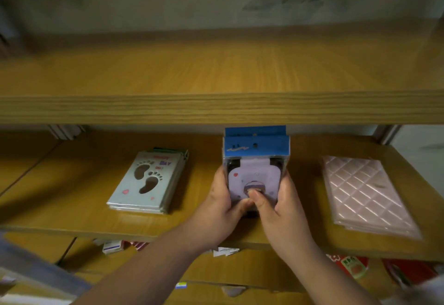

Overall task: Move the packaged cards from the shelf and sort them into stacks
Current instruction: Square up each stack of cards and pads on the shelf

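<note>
A stack of packaged cards with blue headers and lilac fronts rests on the middle shelf. My left hand grips its left side, and my right hand grips its right side. Both thumbs press on the top pack's front. To the left lies a stack of white cards with brown footprint cut-outs. At the right lies a stack of pink quilted-pattern packs. The back of the blue stack is hidden under the upper shelf.
The upper wooden shelf overhangs the middle one, close above the blue stack. Below the middle shelf, small boxes and red packets lie on a lower board. A grey edge juts in at bottom left.
</note>
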`<state>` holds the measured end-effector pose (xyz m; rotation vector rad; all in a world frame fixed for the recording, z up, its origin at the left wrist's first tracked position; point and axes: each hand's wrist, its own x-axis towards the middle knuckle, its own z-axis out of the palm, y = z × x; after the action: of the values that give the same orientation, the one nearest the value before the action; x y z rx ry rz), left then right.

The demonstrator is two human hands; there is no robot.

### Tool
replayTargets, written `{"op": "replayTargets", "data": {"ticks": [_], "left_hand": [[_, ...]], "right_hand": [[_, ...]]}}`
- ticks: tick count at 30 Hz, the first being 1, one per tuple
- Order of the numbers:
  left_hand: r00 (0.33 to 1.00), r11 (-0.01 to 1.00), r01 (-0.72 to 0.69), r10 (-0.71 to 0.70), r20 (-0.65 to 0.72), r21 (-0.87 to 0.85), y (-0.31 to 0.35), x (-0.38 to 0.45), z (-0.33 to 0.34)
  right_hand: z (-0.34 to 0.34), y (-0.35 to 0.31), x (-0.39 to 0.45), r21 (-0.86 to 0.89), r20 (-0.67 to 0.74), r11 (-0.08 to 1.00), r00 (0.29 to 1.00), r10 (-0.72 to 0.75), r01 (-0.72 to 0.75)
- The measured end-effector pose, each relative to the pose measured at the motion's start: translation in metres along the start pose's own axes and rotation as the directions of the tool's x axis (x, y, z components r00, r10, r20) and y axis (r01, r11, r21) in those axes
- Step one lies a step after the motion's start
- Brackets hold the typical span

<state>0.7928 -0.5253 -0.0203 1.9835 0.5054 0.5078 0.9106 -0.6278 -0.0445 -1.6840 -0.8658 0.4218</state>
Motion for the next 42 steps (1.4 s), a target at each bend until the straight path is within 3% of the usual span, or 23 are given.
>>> {"op": "replayTargets", "data": {"ticks": [4, 8, 10, 13, 16, 18, 21, 24, 25, 27, 31, 33, 35, 38, 40, 42], "left_hand": [[0.994, 0.994, 0.104, -0.104, -0.022, -0.025, 0.005, 0.014, -0.015], [0.95, 0.945, 0.307, -0.311, 0.015, 0.117, 0.005, 0.029, -0.039], [0.944, 0.922, 0.316, -0.33, 0.028, 0.225, 0.001, 0.034, -0.045], [0.966, 0.918, 0.232, -0.256, 0.035, 0.322, -0.001, 0.041, -0.047], [0.99, 0.898, 0.128, -0.139, -0.004, 0.421, 0.006, 0.043, -0.039], [0.996, 0.852, 0.084, -0.077, -0.036, 0.517, 0.01, 0.044, -0.035], [0.988, 0.716, 0.129, -0.036, -0.148, 0.686, 0.02, 0.046, -0.035], [0.967, 0.665, -0.038, 0.212, -0.14, 0.746, 0.045, 0.044, -0.01], [0.963, 0.677, -0.091, 0.248, -0.11, 0.731, 0.054, 0.043, 0.005], [0.981, 0.762, -0.114, 0.189, -0.051, 0.637, 0.069, 0.042, 0.041], [0.985, 0.892, -0.06, -0.019, 0.17, 0.448, 0.077, 0.05, 0.116], [0.967, 0.945, 0.038, -0.117, 0.227, 0.323, 0.083, 0.053, 0.144], [0.952, 0.973, 0.225, -0.229, 0.205, 0.039, 0.092, 0.054, 0.165], [0.931, 0.886, 0.366, -0.347, 0.114, -0.284, 0.099, 0.06, 0.176], [0.844, 0.737, 0.506, -0.531, 0.078, -0.448, 0.098, 0.074, 0.174], [0.766, 0.612, 0.591, -0.63, 0.128, -0.525, 0.101, 0.086, 0.17]], "right_hand": [[-0.003, -0.022, 0.017, -0.044, -0.026, 0.994, 0.995, 0.099, -0.1], [0.0, -0.045, 0.036, 0.005, 0.107, 0.951, 0.946, 0.306, -0.308], [0.011, -0.046, 0.045, -0.074, 0.069, 0.941, 0.94, 0.334, -0.329], [0.02, -0.044, 0.058, -0.296, 0.01, 0.88, 0.92, 0.392, -0.372], [0.015, -0.042, 0.062, -0.572, -0.114, 0.725, 0.913, 0.392, -0.383], [0.006, -0.044, 0.058, -0.618, -0.111, 0.711, 0.932, 0.344, -0.336], [-0.026, -0.048, 0.043, -0.587, -0.109, 0.758, 0.955, 0.275, -0.285], [-0.078, -0.045, 0.021, -0.552, -0.182, 0.794, 0.966, 0.185, -0.256], [-0.098, -0.043, 0.014, -0.573, -0.24, 0.781, 0.962, 0.13, -0.248], [-0.139, -0.034, 0.004, -0.593, -0.363, 0.751, 0.929, 0.075, -0.292], [-0.195, -0.008, -0.001, -0.663, -0.324, 0.561, 0.866, 0.382, -0.495], [-0.202, 0.004, -0.001, -0.63, -0.23, 0.598, 0.854, 0.467, -0.496], [-0.203, 0.012, -0.001, -0.553, -0.169, 0.693, 0.877, 0.45, -0.462], [-0.206, 0.022, -0.002, -0.451, -0.134, 0.798, 0.914, 0.383, -0.4], [-0.211, 0.025, -0.004, -0.292, -0.108, 0.865, 0.912, 0.394, -0.409], [-0.218, 0.027, -0.007, -0.143, -0.067, 0.897, 0.908, 0.413, -0.418]]}}
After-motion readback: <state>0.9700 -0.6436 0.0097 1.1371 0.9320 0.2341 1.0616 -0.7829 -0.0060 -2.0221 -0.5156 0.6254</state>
